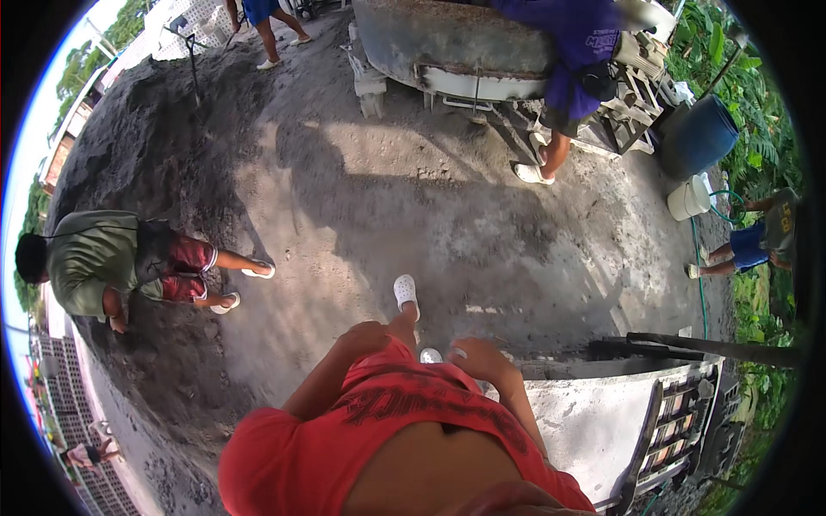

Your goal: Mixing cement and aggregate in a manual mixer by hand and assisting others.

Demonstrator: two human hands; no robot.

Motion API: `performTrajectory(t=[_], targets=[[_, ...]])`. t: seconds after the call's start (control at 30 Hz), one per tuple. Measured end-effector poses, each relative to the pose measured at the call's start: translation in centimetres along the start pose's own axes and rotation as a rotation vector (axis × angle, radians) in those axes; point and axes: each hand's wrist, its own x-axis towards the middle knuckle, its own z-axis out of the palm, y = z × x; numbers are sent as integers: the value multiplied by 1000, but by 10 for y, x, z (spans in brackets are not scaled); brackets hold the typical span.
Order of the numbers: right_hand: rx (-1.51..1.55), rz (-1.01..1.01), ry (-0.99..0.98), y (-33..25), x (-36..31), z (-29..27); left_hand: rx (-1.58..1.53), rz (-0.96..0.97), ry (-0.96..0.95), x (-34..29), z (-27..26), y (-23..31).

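Observation:
In front of my red shirt [387, 391], my left hand [364, 337] is closed, knuckles outward, close to the cloth. Whatever its fingers hold, if anything, is hidden. My right hand [483, 359] hangs a little to the right, apart from the left one, with its fingers curled in. A small pale spot shows at its fingertips, too small to name. Beyond the hands, one white clog [405, 290] of mine is set forward on the grey ground, and the other [430, 355] shows partly behind the shirt.
A pale concrete block-like tank [585, 421] stands at my right, a dark beam by its far edge. Ahead is a large metal vat [456, 43], a person in purple [572, 52] leaning there. Another bends by the dark sand heap [129, 146] at left. A blue barrel [699, 135] and white bucket [688, 199] stand right.

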Motion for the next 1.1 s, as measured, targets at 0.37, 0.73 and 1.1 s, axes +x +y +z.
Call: performTrajectory(t=[0.37, 0.73, 1.1], targets=[[3, 315, -41, 19, 92, -47, -167, 339, 254, 102, -171, -7], [-238, 41, 100, -176, 260, -148, -297, -212, 395, 110, -176, -272], [-554, -248, -597, -252, 342, -99, -1629, -1014, 163, 33, 126, -287]])
